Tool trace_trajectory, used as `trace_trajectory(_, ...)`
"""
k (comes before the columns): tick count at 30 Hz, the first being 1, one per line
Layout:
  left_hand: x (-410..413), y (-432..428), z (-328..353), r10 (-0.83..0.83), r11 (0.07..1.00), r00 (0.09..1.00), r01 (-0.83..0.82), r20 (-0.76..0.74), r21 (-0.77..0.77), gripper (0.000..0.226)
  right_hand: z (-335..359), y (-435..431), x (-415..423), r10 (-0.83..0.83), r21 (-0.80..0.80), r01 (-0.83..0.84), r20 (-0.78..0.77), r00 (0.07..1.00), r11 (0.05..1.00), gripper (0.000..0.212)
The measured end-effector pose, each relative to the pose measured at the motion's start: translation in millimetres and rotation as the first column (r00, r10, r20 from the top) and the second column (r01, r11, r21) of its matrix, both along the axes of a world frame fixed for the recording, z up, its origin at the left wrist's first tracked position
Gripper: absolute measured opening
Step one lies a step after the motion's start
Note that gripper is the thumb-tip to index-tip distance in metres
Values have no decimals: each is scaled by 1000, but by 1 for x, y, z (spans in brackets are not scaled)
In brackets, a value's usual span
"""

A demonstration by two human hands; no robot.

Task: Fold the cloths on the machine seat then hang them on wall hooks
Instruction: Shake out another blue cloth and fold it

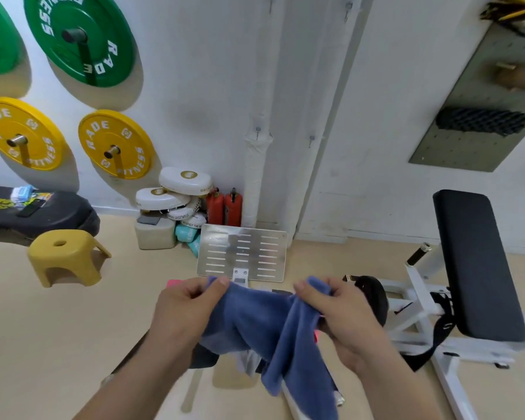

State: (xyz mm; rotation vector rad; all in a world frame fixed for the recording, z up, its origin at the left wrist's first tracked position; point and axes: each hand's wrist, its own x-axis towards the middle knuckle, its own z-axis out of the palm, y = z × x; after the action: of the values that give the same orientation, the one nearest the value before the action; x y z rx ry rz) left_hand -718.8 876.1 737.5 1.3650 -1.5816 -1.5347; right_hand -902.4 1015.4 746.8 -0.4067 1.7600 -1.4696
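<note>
A blue cloth [264, 325] hangs in front of me, held up by both hands at its top edge. My left hand [185, 310] pinches its left corner between thumb and fingers. My right hand [340, 316] grips the right corner, where the cloth is bunched and drapes down in a long fold. The machine seat lies below the cloth and is mostly hidden; a dark edge [203, 359] and bits of pink cloth [172, 282] peek out. Small wall hooks [257, 130] sit on the white wall ahead, with another hook [311, 138] to its right.
A metal footplate [212, 253] stands just beyond my hands. A yellow stool [64, 259] is on the floor at left. A black padded bench on a white frame [479, 268] stands at right. Weight plates [112, 144] hang on the wall; red extinguishers [225, 209] stand by a pipe.
</note>
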Motion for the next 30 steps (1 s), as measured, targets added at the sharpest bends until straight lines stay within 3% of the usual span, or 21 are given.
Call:
trace_trajectory(4,-23,48,5,-117,993,981,117,-157,-10,21,-3,-11,47,21,-70,-22,-9,1000,997,15)
trace_trajectory(7,-22,65,-2,-214,971,971,199,-110,-137,31,-6,-6,62,-38,-22,34,-258,965,999,22)
trace_trajectory(9,-15,65,-2,-217,966,970,199,-106,-164,40,-9,-1,63,10,12,-6,-324,946,1000,22)
trace_trajectory(16,-6,71,-10,-247,937,967,221,-68,-271,37,-6,4,73,5,-28,-12,-271,963,1000,21)
trace_trajectory(21,-1,72,-17,-317,888,948,289,-20,-357,19,-8,9,77,118,4,-126,-363,924,992,36)
trace_trajectory(25,5,64,-16,-270,901,963,247,-17,-357,28,-4,9,77,194,24,-196,-318,928,980,25)
trace_trajectory(28,13,50,-3,-363,868,932,346,22,-355,28,-7,11,66,124,41,-117,-410,904,992,28)
trace_trajectory(30,17,39,10,-475,809,877,465,64,-359,24,-4,11,58,253,86,-242,-467,847,966,44)
